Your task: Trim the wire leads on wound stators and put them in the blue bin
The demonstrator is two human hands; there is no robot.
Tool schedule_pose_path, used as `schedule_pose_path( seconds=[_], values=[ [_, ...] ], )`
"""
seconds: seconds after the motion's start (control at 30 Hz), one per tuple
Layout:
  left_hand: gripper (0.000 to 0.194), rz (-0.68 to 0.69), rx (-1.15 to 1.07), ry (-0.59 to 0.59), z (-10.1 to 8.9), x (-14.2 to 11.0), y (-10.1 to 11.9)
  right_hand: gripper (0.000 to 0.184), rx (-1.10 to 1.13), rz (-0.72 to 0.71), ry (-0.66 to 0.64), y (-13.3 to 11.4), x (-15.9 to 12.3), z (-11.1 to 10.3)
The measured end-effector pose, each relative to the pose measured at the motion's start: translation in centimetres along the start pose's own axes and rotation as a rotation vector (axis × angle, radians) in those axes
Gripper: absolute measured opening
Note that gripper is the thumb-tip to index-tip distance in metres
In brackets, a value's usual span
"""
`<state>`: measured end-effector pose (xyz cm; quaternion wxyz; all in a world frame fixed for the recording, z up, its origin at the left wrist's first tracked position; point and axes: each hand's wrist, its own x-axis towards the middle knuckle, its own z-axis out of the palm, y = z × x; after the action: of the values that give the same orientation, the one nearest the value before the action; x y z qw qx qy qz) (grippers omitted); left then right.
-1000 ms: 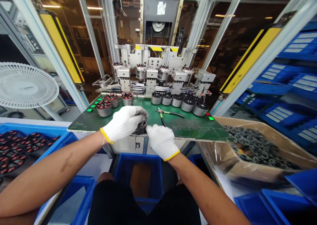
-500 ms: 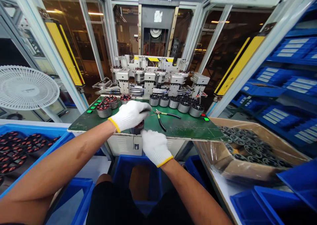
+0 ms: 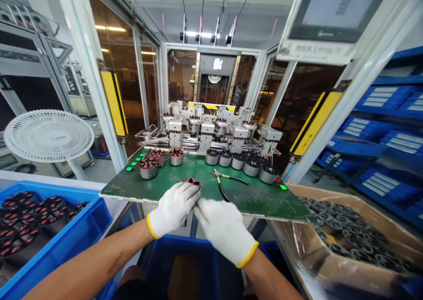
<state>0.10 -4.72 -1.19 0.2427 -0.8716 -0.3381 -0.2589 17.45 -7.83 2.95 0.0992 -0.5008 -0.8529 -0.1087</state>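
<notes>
At the near edge of the green table [image 3: 201, 200] stands a wound motor stator [image 3: 192, 182], with reddish copper coils on top. My gloved left hand [image 3: 175, 207] is closed against its near left side and hides most of its body. My gloved right hand [image 3: 220, 225] is beside it, fingers pressed together by the left fingertips; whatever they pinch is hidden. A pair of cutting pliers [image 3: 224, 177] with black and yellow-green handles lies just to the right. Thin loose wire ends show around the stator.
Several wound stators [image 3: 148, 168] stand at the table's left, and several black-topped unwound ones [image 3: 251, 166] at the right. A winding machine [image 3: 207, 132] is behind. A blue bin [image 3: 105, 212] flanks the left, a carton of cores [image 3: 330, 264] the right, a fan [image 3: 49, 135] far left.
The camera view has tilted upward. My left hand has come down from above the stator to its near left side, uncovering the coils. My right hand stays close beside it.
</notes>
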Motion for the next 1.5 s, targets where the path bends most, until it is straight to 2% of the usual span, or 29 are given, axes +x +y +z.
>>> schedule_pose_path(
  seconds=[0.1, 0.13, 0.2, 0.3, 0.43, 0.53, 0.6, 0.67, 0.77, 0.8, 0.87, 0.97, 1.03, 1.1, 1.2, 1.27, 1.37, 1.43, 1.5],
  values=[
    [0.033, -0.02, -0.02, 0.047, 0.4, -0.1, 0.0, 0.033, -0.082, -0.03, 0.17, 2.7, 1.5, -1.3],
    [0.033, -0.026, -0.027, 0.05, 0.4, -0.1, 0.0, 0.034, -0.13, -0.058, 0.163, 3.4, 1.9, -1.3],
    [0.032, -0.041, -0.057, 0.044, 0.4, 0.0, 0.0, 0.031, -0.202, -0.119, 0.063, 4.0, 2.3, -0.7],
    [0.027, -0.158, -0.115, 0.001, -0.2, 1.0, -0.4, 0.019, -0.19, -0.124, -0.07, 3.0, 1.8, 1.1],
    [0.02, -0.304, -0.183, -0.2, -1.9, 3.4, -1.1, 0.019, -0.071, -0.041, -0.117, 0.5, 1.0, 2.9],
    [0.016, -0.281, -0.137, -0.328, -3.3, 4.8, -1.3, 0.02, -0.026, 0.017, -0.164, -0.4, 0.6, 2.6],
    [0.017, -0.246, -0.098, -0.346, -3.8, 4.8, -1.3, 0.02, -0.026, 0.031, -0.172, -0.2, 0.2, 1.4],
    [0.018, -0.194, -0.112, -0.317, -3.9, 4.1, -1.2, 0.026, 0.005, 0.039, -0.063, 0.5, -0.2, -0.1],
    [0.025, -0.148, -0.121, -0.204, -2.8, 2.3, -1.0, 0.039, 0.031, 0.003, 0.147, 2.1, 0.1, -1.9],
    [0.027, -0.143, -0.105, -0.16, -2.2, 1.7, -0.9, 0.04, 0.001, -0.022, 0.145, 2.5, 0.4, -2.1],
    [0.029, -0.13, -0.079, -0.084, -1.1, 0.9, -0.7, 0.035, -0.101, -0.062, 0.04, 3.2, 1.3, -2.0],
    [0.028, -0.109, -0.109, -0.051, -0.2, 0.8, -0.8, 0.023, -0.169, -0.073, -0.115, 3.3, 2.2, -0.7],
    [0.025, -0.135, -0.149, -0.09, -0.5, 1.5, -1.1, 0.019, -0.095, -0.085, -0.171, 2.7, 2.2, 0.6],
    [0.022, -0.186, -0.175, -0.165, -1.4, 2.6, -1.4, 0.024, 0.029, -0.085, -0.203, 2.3, 2.0, 1.6],
    [0.022, -0.239, -0.189, -0.259, -2.7, 3.6, -1.6, 0.029, 0.289, -0.102, -0.228, 3.0, 1.7, 2.1],
    [0.022, -0.255, -0.203, -0.237, -3.0, 3.6, -1.3, 0.025, 0.481, -0.078, -0.206, 4.5, 1.8, 1.5],
    [0.044, -0.305, -0.203, -0.123, -2.1, 2.6, -0.6, 0.032, 0.645, 0.076, -0.045, 6.4, 2.1, -0.9],
    [0.046, -0.341, -0.185, -0.038, -0.8, 1.7, 0.0, 0.033, 0.596, 0.042, 0.036, 6.5, 2.1, -2.5],
    [0.037, -0.338, -0.187, 0.054, 0.5, 1.0, 0.3, 0.029, 0.391, -0.09, 0.011, 5.5, 1.9, -3.7]
  ],
)
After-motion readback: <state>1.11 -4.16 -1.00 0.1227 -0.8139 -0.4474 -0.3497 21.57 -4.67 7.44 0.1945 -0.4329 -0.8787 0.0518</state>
